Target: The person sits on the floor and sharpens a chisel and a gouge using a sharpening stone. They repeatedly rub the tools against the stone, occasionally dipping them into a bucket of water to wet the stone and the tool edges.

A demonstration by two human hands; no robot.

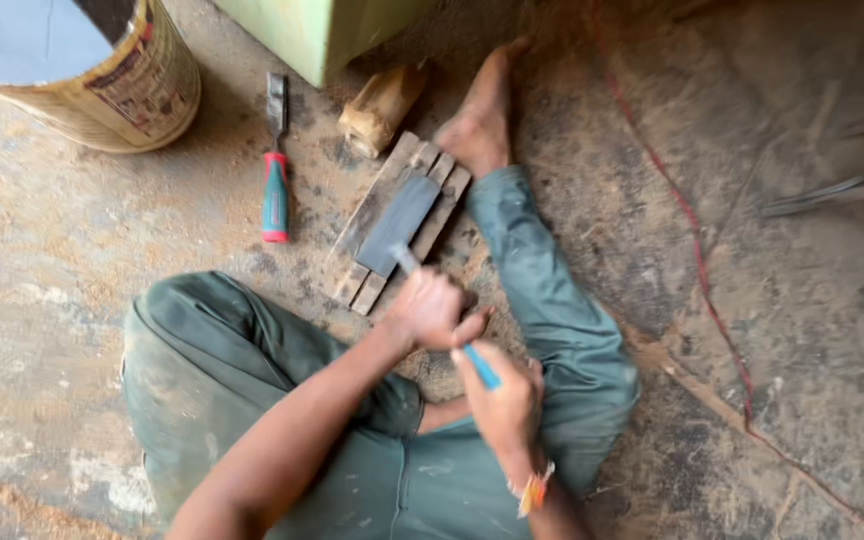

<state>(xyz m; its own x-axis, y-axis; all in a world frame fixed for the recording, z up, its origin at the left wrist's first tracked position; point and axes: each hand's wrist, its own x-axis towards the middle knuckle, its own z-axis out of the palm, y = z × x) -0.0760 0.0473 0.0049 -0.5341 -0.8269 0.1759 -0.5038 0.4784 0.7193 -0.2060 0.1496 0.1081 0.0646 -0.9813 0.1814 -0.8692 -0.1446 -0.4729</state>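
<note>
Blue-handled chisel (449,320) on sharpening stone (398,224)

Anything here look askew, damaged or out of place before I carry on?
Sawdust is strewn over the floor. The grey sharpening stone lies slanted on a rough slatted wooden board, which a bare foot touches. A spare chisel lies loose beside it. Nothing looks broken.

Woodwork shop: sawdust floor (42,260), chisel (275,160), sharpening stone (398,224)
</note>
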